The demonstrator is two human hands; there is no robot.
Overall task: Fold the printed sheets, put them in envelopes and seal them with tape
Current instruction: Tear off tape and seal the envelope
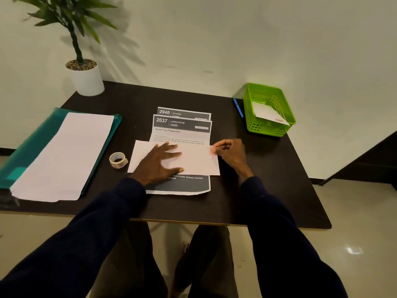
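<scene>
left hand (160,162) lies spread flat on the envelope (193,160), whose long axis runs nine to three. right hand (231,151), at its three o'clock end, pinches tape (212,150) there; i'd press it down.

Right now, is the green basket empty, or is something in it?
Not empty. The green basket holds a white envelope that leans against its inner wall, with a reddish strip near one end.
</scene>
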